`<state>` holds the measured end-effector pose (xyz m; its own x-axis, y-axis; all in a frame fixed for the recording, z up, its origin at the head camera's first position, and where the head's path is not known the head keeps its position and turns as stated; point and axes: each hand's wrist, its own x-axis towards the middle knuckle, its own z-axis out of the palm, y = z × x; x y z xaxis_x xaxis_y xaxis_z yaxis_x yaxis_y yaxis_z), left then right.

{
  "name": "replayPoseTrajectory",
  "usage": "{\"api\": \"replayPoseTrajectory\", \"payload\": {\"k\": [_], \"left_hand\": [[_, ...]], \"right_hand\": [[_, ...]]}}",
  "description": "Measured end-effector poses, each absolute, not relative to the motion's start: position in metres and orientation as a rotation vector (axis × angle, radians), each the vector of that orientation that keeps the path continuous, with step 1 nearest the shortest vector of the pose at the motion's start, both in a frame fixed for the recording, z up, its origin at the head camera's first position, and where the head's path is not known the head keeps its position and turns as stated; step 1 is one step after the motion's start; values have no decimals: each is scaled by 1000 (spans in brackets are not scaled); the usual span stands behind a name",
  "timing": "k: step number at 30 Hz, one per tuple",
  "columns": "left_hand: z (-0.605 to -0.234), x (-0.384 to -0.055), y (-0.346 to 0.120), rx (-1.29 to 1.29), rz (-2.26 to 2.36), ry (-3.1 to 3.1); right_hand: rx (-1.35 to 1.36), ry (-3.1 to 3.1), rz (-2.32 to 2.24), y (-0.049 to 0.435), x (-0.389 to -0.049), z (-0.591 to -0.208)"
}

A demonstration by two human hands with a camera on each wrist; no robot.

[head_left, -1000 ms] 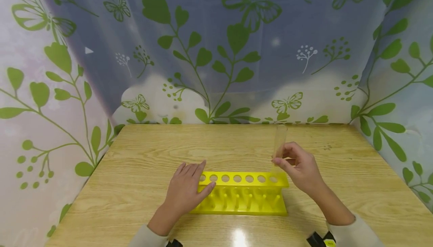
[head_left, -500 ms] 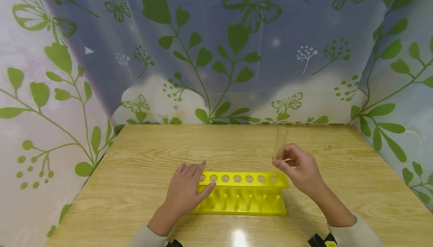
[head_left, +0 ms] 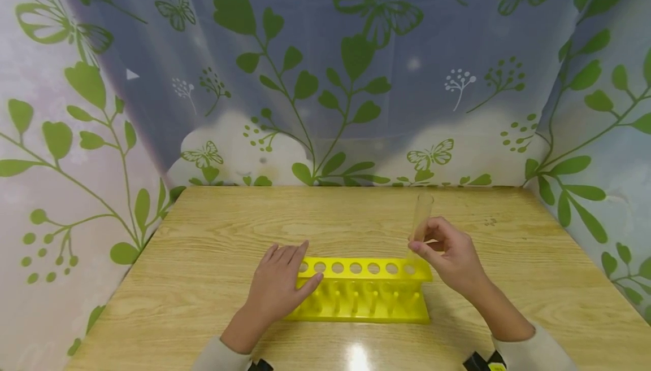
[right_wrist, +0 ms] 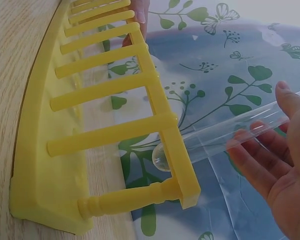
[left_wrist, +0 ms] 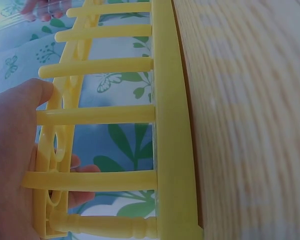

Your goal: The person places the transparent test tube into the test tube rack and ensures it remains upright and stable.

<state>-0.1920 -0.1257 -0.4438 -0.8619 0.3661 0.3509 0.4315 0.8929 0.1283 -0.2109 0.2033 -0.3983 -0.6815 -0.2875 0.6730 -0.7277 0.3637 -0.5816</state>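
A yellow test tube rack point(head_left: 356, 269) stands on the table, with a row of holes in its top rail and pegs below. My left hand point(head_left: 278, 283) grips the rail's left end, thumb in front; in the left wrist view its fingertips point(left_wrist: 82, 185) show behind the rail. At the other end my right hand point(head_left: 454, 251) pinches a clear glass test tube point(head_left: 423, 213) between thumb and fingers. The tube leans slightly. In the right wrist view its rounded bottom point(right_wrist: 161, 158) pokes a little way through the end hole, below the top rail point(right_wrist: 177, 155).
The wooden table point(head_left: 218, 218) reaches back to a patterned curtain point(head_left: 315, 77) with leaves and butterflies. More of this cloth hangs on both sides. A small dark mark point(head_left: 490, 222) lies on the tabletop at the back right.
The test tube in my right hand has sunk slightly toward the rack, and the right hand has dropped a little with it. My left hand stays on the rack.
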Motion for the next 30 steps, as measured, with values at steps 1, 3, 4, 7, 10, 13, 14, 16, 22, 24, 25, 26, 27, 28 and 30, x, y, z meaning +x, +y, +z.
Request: {"api": "replayPoseTrajectory", "payload": {"k": [1, 3, 4, 7, 10, 13, 14, 16, 22, 24, 25, 26, 27, 28, 30], "left_hand": [[-444, -192, -126, -592, -289, -2742], [-444, -192, -126, -590, -284, -2744], [-444, -193, -126, -589, -284, -2743], [-444, -193, -126, -588, -283, -2735], [-444, -193, -127, -588, -276, -2730], [-446, -193, -127, -592, -275, -2729], [-446, -193, -127, -595, -277, -2729], [-446, -193, -126, -597, -282, -2731], [-446, -193, -126, -593, -291, -2727], [-446, -193, -126, -590, -287, -2722], [-446, -193, -126, -589, -284, -2720], [-447, -193, -126, -589, -281, -2718], [-447, -193, -126, -590, -278, -2715], [-447, -193, -126, -590, -273, -2712], [-447, -193, -126, -592, -277, -2708]], "right_hand": [[881, -2177, 1274, 203, -211, -398], [883, -2195, 1274, 203, -211, -398], [884, -2203, 1272, 204, -211, -398], [881, -2219, 1276, 203, -211, -397], [881, -2225, 1279, 204, -211, -398], [875, -2225, 1287, 204, -209, -400], [871, -2230, 1286, 204, -208, -400], [859, -2238, 1287, 205, -207, -401], [851, -2222, 1267, 204, -207, -405], [852, -2214, 1265, 204, -208, -406], [850, -2208, 1264, 204, -208, -406], [848, -2204, 1263, 204, -209, -407], [843, -2204, 1265, 204, -209, -407], [840, -2207, 1263, 204, -209, -407], [833, -2215, 1261, 204, -208, -407]]}}
